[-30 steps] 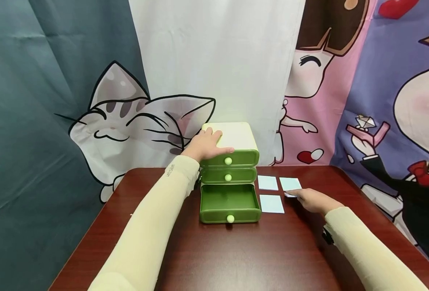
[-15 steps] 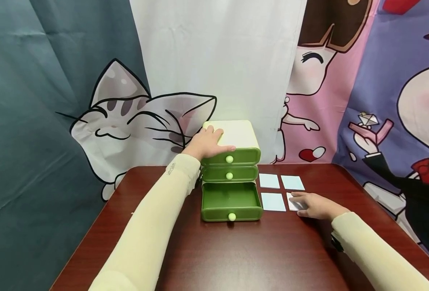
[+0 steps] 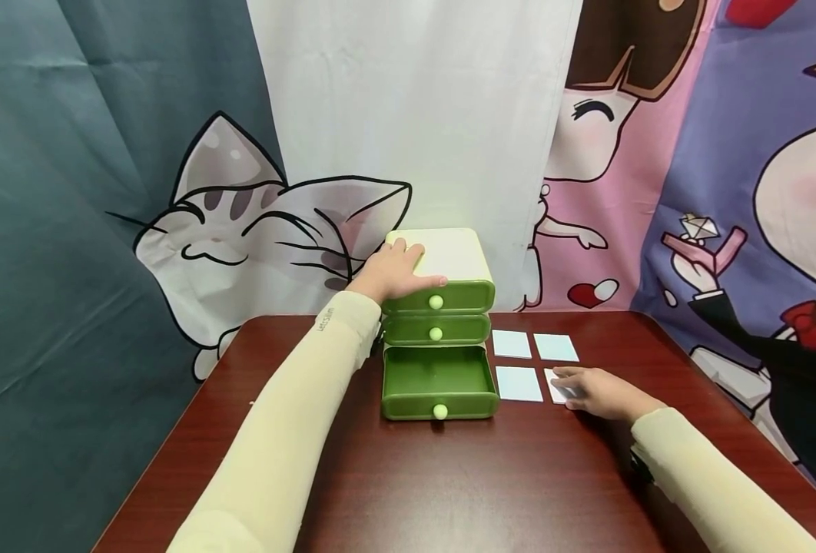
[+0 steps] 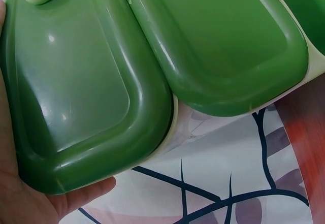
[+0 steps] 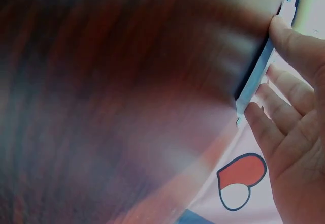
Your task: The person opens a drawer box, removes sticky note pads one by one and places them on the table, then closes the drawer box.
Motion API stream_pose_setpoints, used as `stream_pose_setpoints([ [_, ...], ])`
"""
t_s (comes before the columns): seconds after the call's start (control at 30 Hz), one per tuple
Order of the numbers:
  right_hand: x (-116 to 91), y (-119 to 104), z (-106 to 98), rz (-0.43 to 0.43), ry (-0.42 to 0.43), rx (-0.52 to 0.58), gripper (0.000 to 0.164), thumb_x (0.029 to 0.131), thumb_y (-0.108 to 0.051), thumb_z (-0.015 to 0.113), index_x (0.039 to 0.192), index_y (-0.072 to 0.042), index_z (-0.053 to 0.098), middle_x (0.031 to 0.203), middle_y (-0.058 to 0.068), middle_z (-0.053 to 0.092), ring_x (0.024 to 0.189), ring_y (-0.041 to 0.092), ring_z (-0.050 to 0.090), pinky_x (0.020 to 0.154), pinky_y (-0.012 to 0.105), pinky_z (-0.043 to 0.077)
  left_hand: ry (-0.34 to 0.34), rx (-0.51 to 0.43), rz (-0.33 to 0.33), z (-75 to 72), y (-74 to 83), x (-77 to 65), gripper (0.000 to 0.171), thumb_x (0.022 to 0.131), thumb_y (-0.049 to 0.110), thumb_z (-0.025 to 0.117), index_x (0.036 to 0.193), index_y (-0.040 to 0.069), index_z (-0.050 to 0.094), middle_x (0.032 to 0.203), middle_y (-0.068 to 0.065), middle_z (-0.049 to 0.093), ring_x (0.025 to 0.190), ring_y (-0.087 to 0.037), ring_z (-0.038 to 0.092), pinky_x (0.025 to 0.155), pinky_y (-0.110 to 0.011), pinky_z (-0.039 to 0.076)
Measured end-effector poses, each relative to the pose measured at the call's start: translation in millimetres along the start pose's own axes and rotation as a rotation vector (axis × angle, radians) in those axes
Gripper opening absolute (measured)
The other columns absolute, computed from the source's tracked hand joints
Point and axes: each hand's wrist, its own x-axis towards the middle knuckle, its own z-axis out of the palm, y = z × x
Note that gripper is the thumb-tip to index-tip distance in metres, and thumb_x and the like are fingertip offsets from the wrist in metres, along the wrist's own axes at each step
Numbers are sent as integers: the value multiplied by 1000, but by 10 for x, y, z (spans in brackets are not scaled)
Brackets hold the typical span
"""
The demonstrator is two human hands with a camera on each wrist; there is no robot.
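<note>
My left hand (image 3: 396,273) rests spread over the top left corner of a green drawer unit (image 3: 452,257) with a cream top. Its thumb lies along the front, above the top drawer's round knob (image 3: 436,302). A finger also shows by the unit's side in the left wrist view. The lowest drawer (image 3: 442,370) is pulled out, and nothing shows inside it. To the unit's right, my right hand (image 3: 605,390) holds a pale square pad (image 3: 555,386), like sticky notes, flat on the table between thumb and fingers. In the right wrist view, the pad (image 5: 256,76) shows edge-on.
Other pale squares lie beside it: one at back left (image 3: 512,344), one at back right (image 3: 556,348) and one at front left (image 3: 519,384). Everything stands on a dark red-brown table (image 3: 449,491). A printed cartoon curtain (image 3: 422,115) hangs behind.
My right hand has moved slightly nearer and set the pad flat at the front right of the square group. The last half second shows almost no motion. My left hand stays put.
</note>
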Motion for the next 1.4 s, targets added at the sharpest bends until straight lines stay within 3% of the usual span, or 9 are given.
stream_pose_setpoints([
  [0.37,1,9,-5,2,20,17,44,84,-9,80,126,0,70,137,22,59,118,39,61,93,51,51,-3,1,4,-14,23,-18,97,82,89,39,148,19,45,139,-17,46,122,-37,47,96,-54,46],
  [0.43,25,-21,-11,11,72,7,42,86,-11,79,125,-1,70,135,21,60,118,39,61,95,53,50,-1,3,4,-17,21,-18,97,81,90,39,148,19,45,138,-17,46,121,-37,47,96,-54,46],
  [0.53,118,-126,-29,24,214,-16,37,90,-15,76,123,-2,71,130,18,64,119,37,62,97,55,48,5,8,3,-26,20,-19,96,82,89,39,148,19,46,137,-17,47,121,-36,47,96,-53,46],
  [0.7,361,-482,-123,-27,453,-74,34,92,-16,73,123,-5,69,124,15,68,115,33,64,93,54,51,7,6,0,-31,20,-14,95,82,89,40,147,19,46,136,-16,47,119,-36,47,96,-53,46],
  [0.9,626,-960,-240,-203,622,-118,35,88,-13,74,122,-5,70,122,12,67,113,29,65,91,48,53,8,-4,-1,-17,31,-16,96,82,89,41,148,20,46,137,-17,46,121,-37,48,96,-55,46],
  [1.03,760,-1260,-220,-357,669,-121,33,85,-9,75,118,-4,70,116,11,68,107,28,66,89,45,54,2,-3,-3,-4,33,-16,98,82,89,39,150,20,44,140,-18,45,124,-38,47,98,-55,45],
  [1.17,841,-1539,-97,-519,615,-198,32,85,-11,75,116,-5,70,111,8,68,100,25,66,88,40,55,3,0,-6,-3,30,-17,98,81,90,39,149,20,44,140,-18,46,123,-37,47,97,-54,46],
  [1.4,919,-1801,231,-794,481,-567,22,94,-16,58,111,-12,72,104,1,61,87,18,56,74,29,48,8,-6,-1,-9,31,-20,96,82,89,39,148,20,45,139,-17,46,122,-37,47,97,-54,46],
])
